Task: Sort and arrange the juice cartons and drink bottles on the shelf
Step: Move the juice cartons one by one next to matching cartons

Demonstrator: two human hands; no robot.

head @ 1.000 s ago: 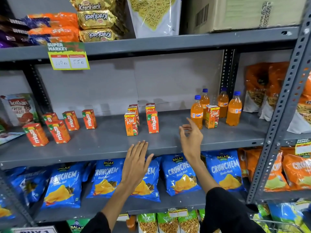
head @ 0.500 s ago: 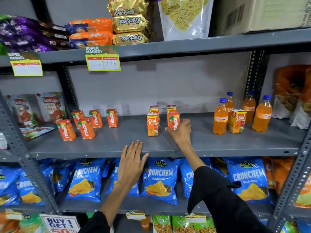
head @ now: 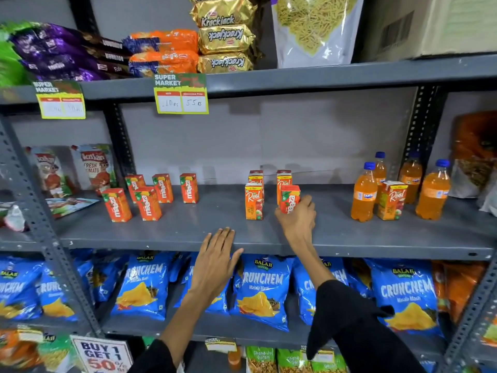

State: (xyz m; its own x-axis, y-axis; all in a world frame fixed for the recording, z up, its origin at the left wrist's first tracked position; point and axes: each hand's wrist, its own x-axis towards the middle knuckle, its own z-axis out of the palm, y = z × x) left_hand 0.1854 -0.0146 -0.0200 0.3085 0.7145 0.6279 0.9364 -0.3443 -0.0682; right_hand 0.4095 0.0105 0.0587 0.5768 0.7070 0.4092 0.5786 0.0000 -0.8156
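Note:
On the grey middle shelf (head: 188, 232), my right hand (head: 297, 219) is closed around an orange-red Maaza carton (head: 290, 198) in the centre group. Right beside it stand Real cartons: one in front (head: 253, 201), two behind (head: 283, 181). Several more Maaza cartons (head: 148, 203) stand in a loose group at the shelf's left. At the right, several orange Fanta bottles (head: 363, 192) with blue caps surround another Real carton (head: 391, 200). My left hand (head: 215, 261) rests flat and empty against the shelf's front edge, fingers together.
Blue Crunchem chip bags (head: 262, 289) fill the shelf below. Biscuit packs (head: 224, 36) and a cardboard box (head: 430, 25) sit on the shelf above, with price tags (head: 180, 94) hanging from its edge. Ketchup pouches (head: 95, 168) stand at far left, snack bags (head: 476, 154) at far right.
My right hand moved left from near the bottles to the centre cartons and closed on the Maaza carton. The view shifted left. My left hand stayed at the shelf edge.

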